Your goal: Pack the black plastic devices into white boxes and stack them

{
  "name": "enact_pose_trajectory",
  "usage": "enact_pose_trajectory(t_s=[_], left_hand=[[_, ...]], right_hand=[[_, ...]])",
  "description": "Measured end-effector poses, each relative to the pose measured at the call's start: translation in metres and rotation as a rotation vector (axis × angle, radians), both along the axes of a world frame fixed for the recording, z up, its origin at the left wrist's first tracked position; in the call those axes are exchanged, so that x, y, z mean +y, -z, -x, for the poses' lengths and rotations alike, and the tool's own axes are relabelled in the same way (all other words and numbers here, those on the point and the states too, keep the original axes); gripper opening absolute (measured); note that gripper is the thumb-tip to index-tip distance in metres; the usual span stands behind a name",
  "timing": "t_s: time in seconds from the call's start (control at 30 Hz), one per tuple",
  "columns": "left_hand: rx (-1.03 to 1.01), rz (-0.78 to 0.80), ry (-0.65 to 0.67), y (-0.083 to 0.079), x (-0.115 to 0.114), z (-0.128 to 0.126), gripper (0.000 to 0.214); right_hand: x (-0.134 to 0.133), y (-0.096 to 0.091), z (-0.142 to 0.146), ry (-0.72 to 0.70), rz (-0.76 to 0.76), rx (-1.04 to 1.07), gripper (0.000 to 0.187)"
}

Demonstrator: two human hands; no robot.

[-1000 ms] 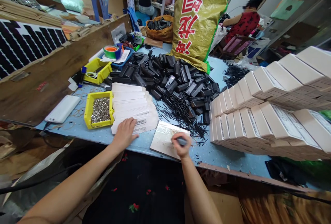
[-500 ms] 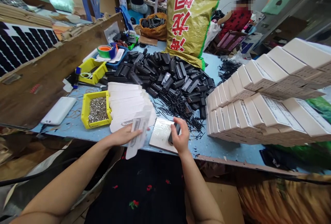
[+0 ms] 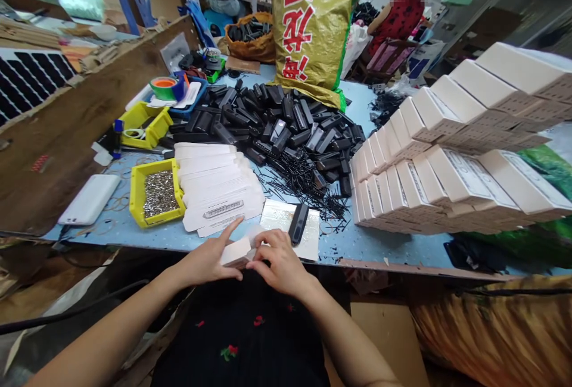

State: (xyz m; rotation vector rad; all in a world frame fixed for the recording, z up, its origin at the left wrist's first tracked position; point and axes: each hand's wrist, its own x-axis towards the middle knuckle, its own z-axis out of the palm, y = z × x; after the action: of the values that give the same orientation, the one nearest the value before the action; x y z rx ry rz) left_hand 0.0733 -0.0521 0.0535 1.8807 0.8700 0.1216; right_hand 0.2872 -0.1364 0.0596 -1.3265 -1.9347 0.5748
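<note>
Between my two hands, near the table's front edge, is a small white cardboard box [image 3: 236, 250], its flaps standing up at the right end. My left hand [image 3: 213, 259] grips its left end, with the index finger stretched along the far side. At the flap end, my right hand [image 3: 279, 259] has its fingers curled and pinching the card. A black oblong plastic case [image 3: 299, 224] lies on a pale square plate [image 3: 274, 215] just beyond my right hand. Left of that, flat white box blanks [image 3: 214, 181] are fanned out in a stack, the top one printed with a drawing.
A yellow bin [image 3: 137, 199] of small metal parts stands left of the blanks. Behind lie many black plastic cases [image 3: 277, 119] and thin black sticks [image 3: 308, 187]. White boxes [image 3: 429, 178] are stacked high on the right. A gold sack [image 3: 308, 30] rises at the back; two people sit beyond.
The flat blank in my left hand is now opened out into a box. My right hand has let go of the black case, left it on the plate, and moved left to the box.
</note>
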Motion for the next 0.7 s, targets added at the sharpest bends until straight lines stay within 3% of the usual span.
enact_pose_trajectory(t_s=[0.1, 0.17, 0.2, 0.27, 0.37, 0.43, 0.53, 0.7], left_hand=[[-0.093, -0.11, 0.083, -0.015, 0.001, -0.012, 0.066], [-0.168, -0.12, 0.168, -0.021, -0.002, -0.024, 0.043], [-0.188, -0.112, 0.18, -0.022, -0.005, -0.029, 0.042], [-0.196, -0.101, 0.112, -0.021, -0.012, -0.04, 0.062], [-0.191, -0.061, -0.1, -0.019, -0.02, -0.05, 0.101], [-0.2, 0.003, -0.174, -0.019, -0.022, -0.055, 0.108], [-0.184, 0.053, -0.165, -0.02, -0.021, -0.058, 0.111], [-0.162, 0.031, -0.09, -0.018, -0.015, -0.058, 0.114]], right_hand=[[0.008, 0.007, -0.001, 0.16, -0.012, 0.494, 0.027], [0.014, 0.012, -0.002, 0.206, 0.101, 0.812, 0.035], [0.016, 0.014, -0.001, 0.193, 0.186, 0.893, 0.039], [0.018, 0.014, -0.001, 0.104, 0.285, 0.877, 0.044], [0.016, 0.006, 0.0, -0.04, 0.146, 0.698, 0.048], [0.015, 0.0, 0.001, -0.082, 0.103, 0.634, 0.044], [0.013, -0.003, 0.005, 0.016, 0.15, 0.661, 0.031], [0.011, 0.003, 0.011, 0.172, 0.126, 0.642, 0.03]])
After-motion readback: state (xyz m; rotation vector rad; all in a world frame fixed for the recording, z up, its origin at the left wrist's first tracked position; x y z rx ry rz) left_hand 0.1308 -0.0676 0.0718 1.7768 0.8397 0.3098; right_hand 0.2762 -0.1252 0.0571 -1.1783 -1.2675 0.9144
